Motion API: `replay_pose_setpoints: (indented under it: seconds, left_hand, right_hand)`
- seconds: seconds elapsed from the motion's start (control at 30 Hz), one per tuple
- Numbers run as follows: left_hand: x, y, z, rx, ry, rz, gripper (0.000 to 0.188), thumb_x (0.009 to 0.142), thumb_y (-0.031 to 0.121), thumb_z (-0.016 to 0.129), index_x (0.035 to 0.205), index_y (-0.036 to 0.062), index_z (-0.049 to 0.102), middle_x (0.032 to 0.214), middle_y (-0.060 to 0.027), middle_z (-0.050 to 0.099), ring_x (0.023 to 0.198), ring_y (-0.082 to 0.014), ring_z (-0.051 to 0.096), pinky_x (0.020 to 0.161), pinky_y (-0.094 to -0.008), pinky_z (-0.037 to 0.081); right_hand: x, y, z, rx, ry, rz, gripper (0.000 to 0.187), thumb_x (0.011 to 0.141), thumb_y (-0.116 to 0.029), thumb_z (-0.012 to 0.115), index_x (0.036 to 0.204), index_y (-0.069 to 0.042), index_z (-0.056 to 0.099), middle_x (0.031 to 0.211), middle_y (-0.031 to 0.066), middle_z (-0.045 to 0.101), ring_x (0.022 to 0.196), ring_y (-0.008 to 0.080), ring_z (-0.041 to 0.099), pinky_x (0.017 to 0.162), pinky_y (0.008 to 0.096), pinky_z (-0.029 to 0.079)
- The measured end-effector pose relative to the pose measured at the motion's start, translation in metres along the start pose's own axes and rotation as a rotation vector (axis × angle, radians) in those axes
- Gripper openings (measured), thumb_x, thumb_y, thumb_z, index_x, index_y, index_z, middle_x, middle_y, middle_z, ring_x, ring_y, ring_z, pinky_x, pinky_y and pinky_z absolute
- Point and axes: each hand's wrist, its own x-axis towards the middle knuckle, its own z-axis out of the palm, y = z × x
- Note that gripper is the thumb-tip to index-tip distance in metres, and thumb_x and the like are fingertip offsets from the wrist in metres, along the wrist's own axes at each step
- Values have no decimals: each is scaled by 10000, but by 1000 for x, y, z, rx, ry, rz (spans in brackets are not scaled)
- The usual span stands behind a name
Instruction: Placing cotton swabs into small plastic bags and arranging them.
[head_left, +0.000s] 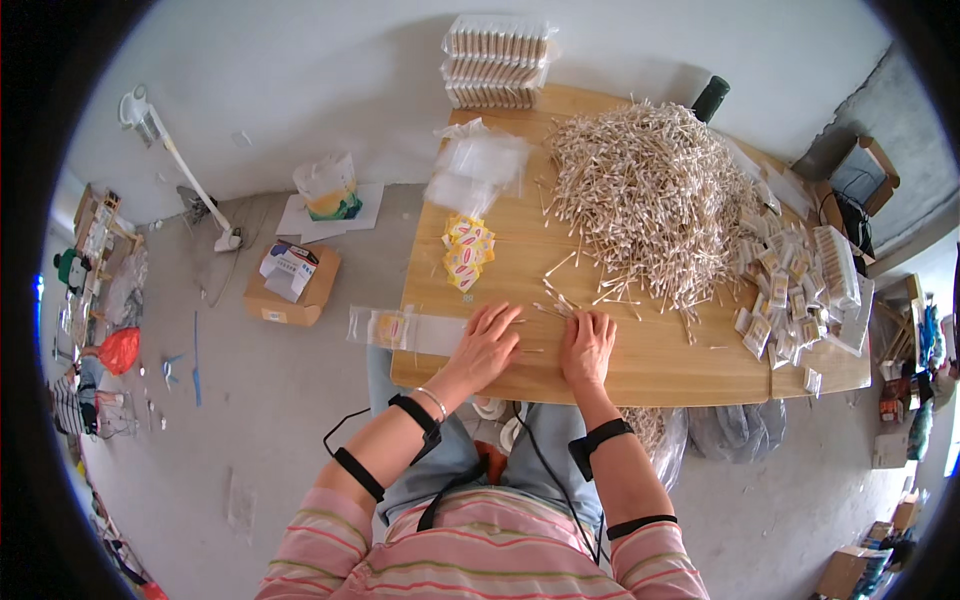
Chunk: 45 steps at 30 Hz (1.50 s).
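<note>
My left hand rests near the table's front edge, its fingers bent and closed over a few cotton swabs whose ends poke out past the fingertips. Beside it, my right hand has its fingers curled together on several cotton swabs that stick out on its far side. A large heap of loose cotton swabs spreads beyond both hands. Left of my left hand lies a clear plastic sleeve with a yellow-and-white card at its outer end. More yellow printed cards form a small pile farther back.
Clear bags lie behind the cards, and stacked packs of swabs stand at the back. Small filled packets pile up on the right. A dark cylinder stands behind the heap. An open carton sits on the floor at left.
</note>
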Motion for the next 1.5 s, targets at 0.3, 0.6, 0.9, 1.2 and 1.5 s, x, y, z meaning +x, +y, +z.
replay_pose_setpoints:
  seconds: [0.3,0.6,0.9,1.2,1.5]
  left_hand:
    - [-13,-2,-1,-76,204,-426,228,816,156,694,1010,62,620,1214,-94,542,1106,-333,499,921,-452,408]
    - [-19,0,2,-128,170,-270,149,835,142,681,981,113,670,1005,-31,575,997,-257,540,868,-400,430]
    - [-18,3,-1,-73,208,-383,425,844,219,646,1239,99,542,1339,-134,464,1222,-362,430,1023,-474,345]
    - [-12,3,-4,-99,89,-453,609,837,228,626,1360,1,412,1410,-187,423,1352,-348,344,1137,-460,267]
    - [-20,-3,-1,-331,142,-383,602,816,151,635,1353,-12,417,1440,-207,392,1290,-399,412,1076,-453,368]
  right_hand:
    - [3,-3,-1,32,22,-31,150,894,-152,595,1020,-70,607,1055,132,533,1009,353,490,901,467,418]
    - [2,-4,-4,23,-24,18,148,867,-152,629,1011,-122,642,1051,113,535,1029,334,486,912,469,406]
    - [-6,-49,7,22,-173,-290,257,799,-104,667,1040,-177,715,1185,80,547,1112,323,480,934,472,380]
    - [-26,-44,7,251,-47,5,446,844,19,526,1286,-25,492,1283,203,473,1181,408,443,1010,494,359]
    - [-9,-64,28,632,-107,-55,494,853,8,490,1340,-2,409,1400,240,398,1321,425,354,1107,478,299]
